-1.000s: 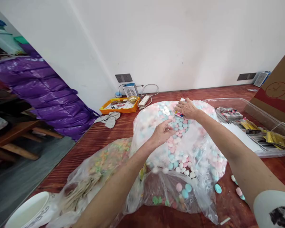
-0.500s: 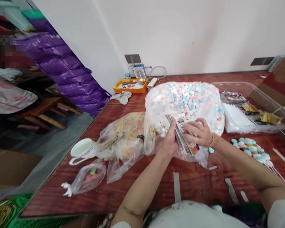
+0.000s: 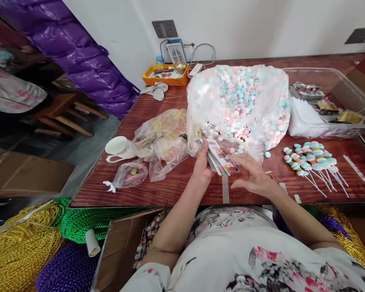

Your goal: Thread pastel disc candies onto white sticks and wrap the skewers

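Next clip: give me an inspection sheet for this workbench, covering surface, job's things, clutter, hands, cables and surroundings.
Surface: wooden table, tape strips near the front edge.
Job's things: stack of printed packets; big bag of pastel candies; finished candy skewers.
Clutter: white mug, smaller bags, clear bin, orange tray.
Hands: left hand grips the stack; right hand rests at its edge.
Cables: white power strip, wall socket.
Surroundings: purple jacket, cardboard box.
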Action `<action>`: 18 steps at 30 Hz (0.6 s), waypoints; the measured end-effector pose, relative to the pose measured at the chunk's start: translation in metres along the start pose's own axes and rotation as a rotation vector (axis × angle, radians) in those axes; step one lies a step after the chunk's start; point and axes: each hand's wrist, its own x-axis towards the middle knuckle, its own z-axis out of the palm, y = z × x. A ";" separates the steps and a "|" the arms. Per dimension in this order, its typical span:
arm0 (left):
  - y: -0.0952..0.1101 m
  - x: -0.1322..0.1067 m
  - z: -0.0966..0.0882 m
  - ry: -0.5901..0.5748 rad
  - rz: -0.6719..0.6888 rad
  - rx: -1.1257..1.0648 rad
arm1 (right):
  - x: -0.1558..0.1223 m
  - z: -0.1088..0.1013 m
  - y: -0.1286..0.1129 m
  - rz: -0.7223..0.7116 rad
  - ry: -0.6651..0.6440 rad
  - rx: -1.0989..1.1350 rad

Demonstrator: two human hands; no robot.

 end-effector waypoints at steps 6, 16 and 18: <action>-0.008 -0.013 -0.016 -0.050 -0.139 0.000 | 0.002 0.004 -0.004 -0.081 -0.011 -0.012; -0.021 -0.039 -0.049 -0.335 0.033 0.304 | -0.030 0.046 0.004 -0.279 0.080 -0.317; -0.020 -0.045 -0.051 -0.389 0.034 0.366 | -0.038 0.054 0.012 -0.325 0.094 -0.359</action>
